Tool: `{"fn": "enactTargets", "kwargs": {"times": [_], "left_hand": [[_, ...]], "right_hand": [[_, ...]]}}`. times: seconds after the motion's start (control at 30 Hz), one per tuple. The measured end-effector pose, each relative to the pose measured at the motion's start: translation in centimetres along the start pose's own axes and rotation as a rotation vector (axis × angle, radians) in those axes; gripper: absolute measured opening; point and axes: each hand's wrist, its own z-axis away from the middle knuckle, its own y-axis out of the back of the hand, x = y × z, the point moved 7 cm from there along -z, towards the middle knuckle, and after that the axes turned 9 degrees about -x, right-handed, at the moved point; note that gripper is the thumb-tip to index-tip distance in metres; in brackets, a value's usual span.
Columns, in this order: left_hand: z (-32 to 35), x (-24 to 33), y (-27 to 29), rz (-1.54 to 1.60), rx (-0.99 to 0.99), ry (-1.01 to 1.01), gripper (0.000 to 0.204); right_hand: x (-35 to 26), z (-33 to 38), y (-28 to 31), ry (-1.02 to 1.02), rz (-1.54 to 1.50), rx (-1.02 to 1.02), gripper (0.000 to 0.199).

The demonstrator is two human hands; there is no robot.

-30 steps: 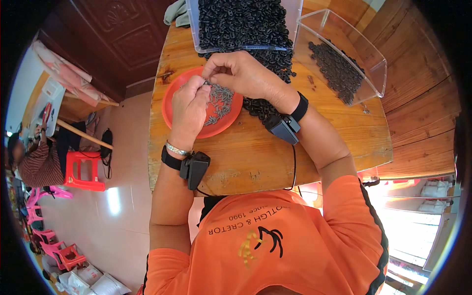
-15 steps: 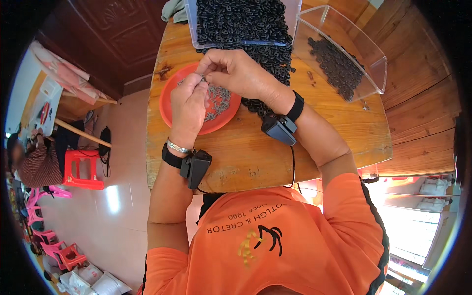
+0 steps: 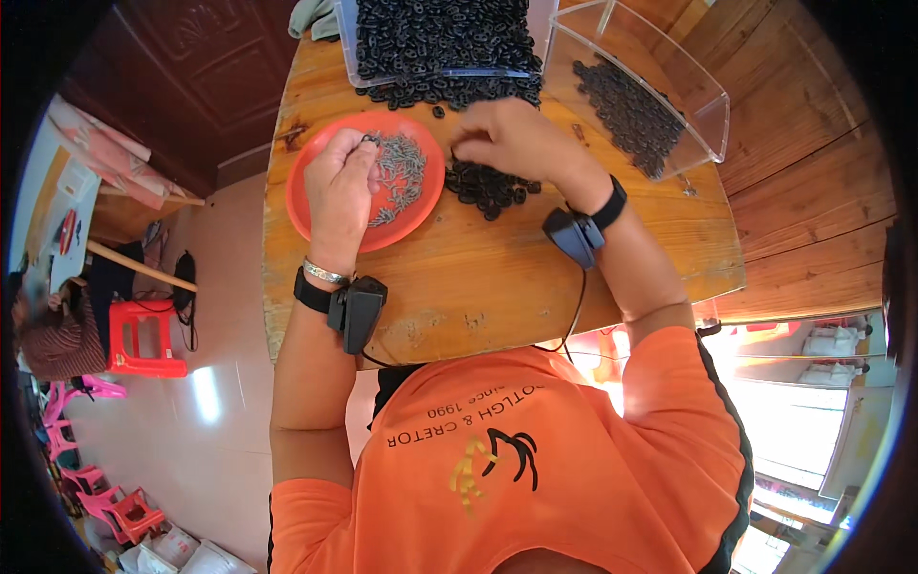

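My left hand (image 3: 340,191) is closed above the orange-red plate (image 3: 301,206), pinching a small black oval link (image 3: 369,140) between thumb and forefinger. Small grey metal pieces (image 3: 402,172) are heaped on the plate beside that hand. To the right, my right hand (image 3: 521,142) hovers at a loose pile of black links (image 3: 490,189), fingers curled in and fingertips at the pile's upper edge. What those fingertips hold, if anything, is too small to make out.
A clear bin (image 3: 350,57) heaped with black links stands at the far edge, with more spilled before it. Right of it sits a clear tray (image 3: 712,124) of dark pieces. A cable (image 3: 579,306) hangs from my right wrist device. Another person (image 3: 62,335) sits far left.
My hands were together over the plate; the right one has moved away rightward to the black pile. My left hand stays over the plate, its black link now showing.
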Motion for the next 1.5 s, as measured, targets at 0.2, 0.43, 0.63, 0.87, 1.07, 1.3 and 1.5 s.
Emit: {"fn": "enactTargets", "kwargs": {"times": [0.2, 0.43, 0.63, 0.87, 1.07, 1.3, 1.5], "left_hand": [[0.4, 0.4, -0.7, -0.067, -0.035, -0.016, 0.015], [0.2, 0.5, -1.1, -0.041, -0.062, -0.031, 0.014], [0.7, 0.4, -2.2, -0.030, -0.122, -0.005, 0.013], [1.6, 0.8, -3.2, 0.102, -0.150, 0.004, 0.013], [2.1, 0.3, -4.6, 0.189, -0.210, 0.024, 0.013], [2.3, 0.5, -5.0, 0.210, -0.205, 0.038, 0.014], [2.6, 0.7, -5.0, 0.207, -0.176, 0.014, 0.012]], "right_hand": [[-0.9, 2.6, -2.8, -0.087, 0.135, -0.163, 0.020], [-0.2, 2.4, -3.6, -0.072, 0.204, -0.101, 0.018], [0.6, 2.0, -3.7, -0.150, 0.169, -0.088, 0.017], [3.1, 1.4, -3.1, -0.203, -0.652, 0.024, 0.016], [2.9, 1.5, -4.4, -0.235, -1.322, -0.017, 0.018], [2.3, 1.3, -5.5, -0.178, -1.620, -0.074, 0.015], [1.3, 1.3, -6.1, -0.153, -1.665, -0.115, 0.016]]}}
